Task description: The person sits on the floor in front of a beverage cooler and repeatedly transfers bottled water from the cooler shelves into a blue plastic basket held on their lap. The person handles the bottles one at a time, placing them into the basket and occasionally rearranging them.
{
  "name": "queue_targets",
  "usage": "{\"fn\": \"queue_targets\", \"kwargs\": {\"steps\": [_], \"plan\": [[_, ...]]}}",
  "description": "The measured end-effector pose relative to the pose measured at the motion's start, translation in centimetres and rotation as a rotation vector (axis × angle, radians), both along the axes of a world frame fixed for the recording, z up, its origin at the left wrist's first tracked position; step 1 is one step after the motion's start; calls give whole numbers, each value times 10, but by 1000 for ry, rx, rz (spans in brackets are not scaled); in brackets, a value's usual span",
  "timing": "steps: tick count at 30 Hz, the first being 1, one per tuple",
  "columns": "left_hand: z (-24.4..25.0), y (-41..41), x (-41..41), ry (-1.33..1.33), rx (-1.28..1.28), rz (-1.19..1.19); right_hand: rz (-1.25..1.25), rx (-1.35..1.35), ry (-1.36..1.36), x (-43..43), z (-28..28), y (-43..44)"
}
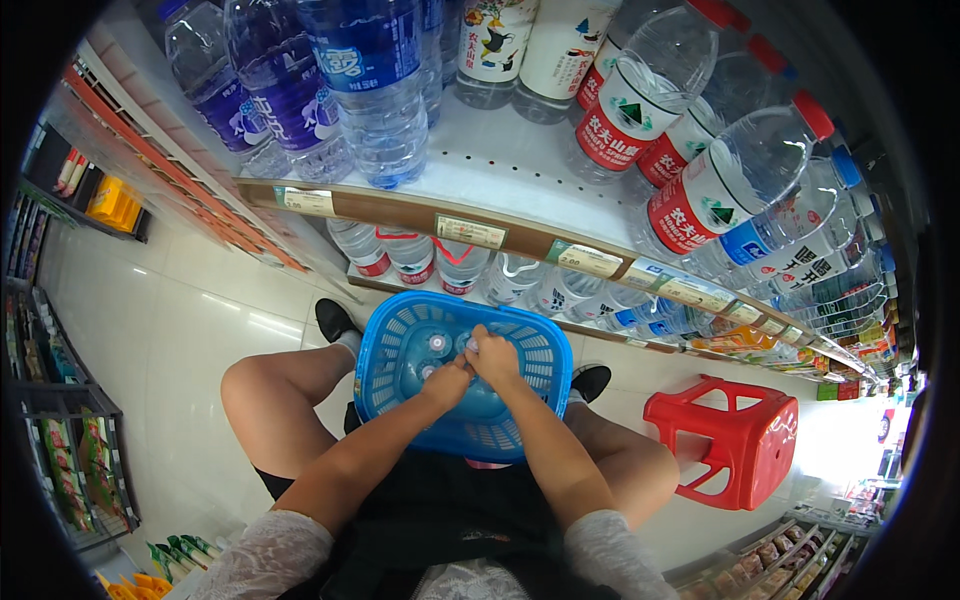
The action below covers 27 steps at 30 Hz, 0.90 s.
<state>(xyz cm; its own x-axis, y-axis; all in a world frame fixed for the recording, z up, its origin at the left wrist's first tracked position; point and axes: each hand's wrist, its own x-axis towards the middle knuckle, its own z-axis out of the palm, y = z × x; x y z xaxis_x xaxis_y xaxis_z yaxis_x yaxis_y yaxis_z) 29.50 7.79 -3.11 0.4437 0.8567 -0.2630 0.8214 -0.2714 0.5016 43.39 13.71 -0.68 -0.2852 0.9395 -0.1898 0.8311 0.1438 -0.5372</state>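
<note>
Between the person's bent knees is a blue plastic shopping basket (480, 442) with slotted walls. Inside it stand several clear plastic bottles (436, 343) with whitish caps, seen from above. My right hand (496, 358) reaches into the basket, its fingers closed about the top of a bottle (472, 344). Close against it, my left hand (447, 383) has its fingers curled at a bottle top too. The hands hide much of these bottles, so I cannot tell whether both are on the same one.
A shelf (487, 165) ahead carries large water bottles (375, 97) and red-labelled bottles (694, 195). More bottles (409, 255) line the lower shelf. A red plastic stool (731, 442) lies on its side at right. Tiled floor (195, 322) and display racks (75, 457) are at left.
</note>
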Motion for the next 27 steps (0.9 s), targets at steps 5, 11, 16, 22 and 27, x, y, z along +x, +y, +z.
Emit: {"fn": "queue_targets", "kwargs": {"steps": [5,11,16,22,27], "plan": [[14,-8,-12,6,58,21,-15,-35,53,-9,-7,-3],[9,-14,-11,36,34,11,-46,-84,13,-8,-29,-12],[21,-13,-15,71,-33,11,-29,-90,-174,-6,2,-17],[43,-13,-14,38,-64,43,46,-230,-408,24,-25,-45],[38,-22,-20,9,-3,50,96,-253,-371,16,-15,-60]]}}
